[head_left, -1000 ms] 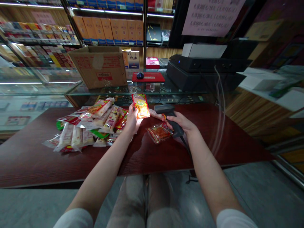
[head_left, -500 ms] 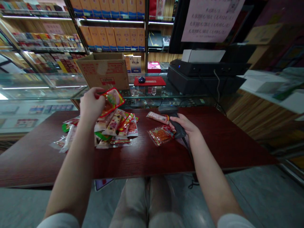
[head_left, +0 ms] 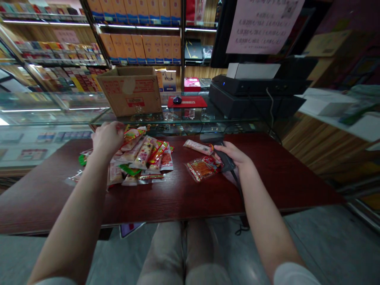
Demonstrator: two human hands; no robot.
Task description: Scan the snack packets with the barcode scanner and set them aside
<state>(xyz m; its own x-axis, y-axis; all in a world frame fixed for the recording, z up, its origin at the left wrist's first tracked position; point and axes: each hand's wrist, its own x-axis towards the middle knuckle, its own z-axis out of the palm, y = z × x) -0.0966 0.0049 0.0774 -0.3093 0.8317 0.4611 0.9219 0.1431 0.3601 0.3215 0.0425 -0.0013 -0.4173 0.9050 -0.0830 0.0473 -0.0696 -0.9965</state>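
My left hand (head_left: 108,138) is closed, fingers curled, over the upper left of a heap of snack packets (head_left: 145,152). At its fingertips is a red-and-yellow snack packet (head_left: 134,135), tilted against the heap; the grip is partly hidden. My right hand (head_left: 233,154) is wrapped round the handle of a black barcode scanner (head_left: 225,157), its head pointing away from me. Beside the scanner lie a flat clear packet of orange-brown snack (head_left: 202,168) and a pale stick-shaped packet (head_left: 198,147).
The dark red wooden table (head_left: 178,202) adjoins a glass counter (head_left: 175,127). On that counter stand an open cardboard box (head_left: 132,93), a mouse (head_left: 177,100) on a red mat (head_left: 196,102) and black checkout equipment (head_left: 258,99). The scanner's cable (head_left: 239,186) runs toward the table's front edge.
My left hand has moved down and left, bringing the red-and-yellow packet from above the heap onto it. My right hand and the scanner have shifted only slightly.
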